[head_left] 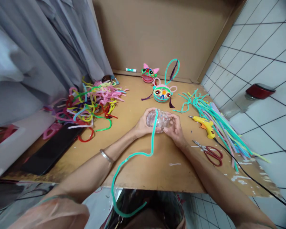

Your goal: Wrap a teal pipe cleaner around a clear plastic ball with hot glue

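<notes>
Between my two hands, over the middle of the table, is a clear rounded plastic piece [163, 121] with coloured specks. My left hand [144, 122] wraps its left side, and my right hand [175, 128] grips its right side with curled fingers. A long teal pipe cleaner [153, 140] runs from the top of the clear piece down its front, bends left and hangs in a loop past the table's front edge. Just beyond my hands stands a decorated face ornament [162, 93] with pink loops, purple tassels and a teal handle.
Tangled pipe cleaners [95, 98] and a black phone-like slab [53, 149] lie left. A pink-eared ornament [148, 74] and marker [131, 70] are behind. Right are a yellow glue gun [206, 125], scissors [213, 155], straight pipe cleaners [219, 124] and a red-lidded jar [259, 91].
</notes>
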A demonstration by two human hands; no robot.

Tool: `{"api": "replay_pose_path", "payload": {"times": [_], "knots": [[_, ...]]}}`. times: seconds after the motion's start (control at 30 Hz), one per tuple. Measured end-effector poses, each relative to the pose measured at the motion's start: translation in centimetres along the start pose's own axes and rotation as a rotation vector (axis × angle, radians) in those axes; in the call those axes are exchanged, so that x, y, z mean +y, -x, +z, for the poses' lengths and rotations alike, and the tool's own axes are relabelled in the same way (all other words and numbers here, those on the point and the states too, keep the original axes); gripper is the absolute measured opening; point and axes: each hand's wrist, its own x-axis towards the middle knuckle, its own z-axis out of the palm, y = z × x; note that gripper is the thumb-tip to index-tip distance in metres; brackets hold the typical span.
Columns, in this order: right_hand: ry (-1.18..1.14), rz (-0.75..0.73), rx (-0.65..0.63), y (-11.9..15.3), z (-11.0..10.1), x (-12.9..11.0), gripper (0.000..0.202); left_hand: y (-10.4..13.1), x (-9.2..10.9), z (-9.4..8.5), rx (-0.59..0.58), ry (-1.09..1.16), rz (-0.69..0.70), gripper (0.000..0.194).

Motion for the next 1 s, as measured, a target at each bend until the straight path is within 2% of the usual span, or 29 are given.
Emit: {"api": "replay_pose_path", "payload": {"times": [0.13, 0.2, 0.3, 0.47, 0.77, 0.93, 1.0], "knots": [[0.070, -0.012, 0.068, 0.2, 0.1, 0.0, 0.065, 0.4, 0.4, 0.5, -0.023, -0.050, 0.074, 0.092], [0.114, -0.030, 0.066, 0.3, 0.1, -0.1, 0.067, 0.5, 0.2, 0.5, -0.018, -0.077, 0.105, 0.092], [0.204, -0.090, 0.048, 0.3, -0.1, -0.4, 0.058, 0.5, -0.1, 0.3, -0.036, -0.103, 0.138, 0.092], [0.276, -0.158, 0.064, 0.4, -0.1, -0.7, 0.055, 0.5, -0.1, 0.1, -0.063, -0.075, 0.099, 0.092], [0.215, -0.096, 0.050, 0.7, 0.2, -1.3, 0.055, 0.6, 0.3, 0.1, -0.059, -0.108, 0.116, 0.087], [0.200, -0.054, 0.060, 0.7, 0.0, -1.2, 0.074, 0.6, 0.5, 0.1, -0.059, -0.112, 0.126, 0.089], [0.214, -0.052, 0.050, 0.7, -0.1, -1.3, 0.074, 0.6, 0.6, 0.0, -0.060, -0.123, 0.142, 0.088]]}}
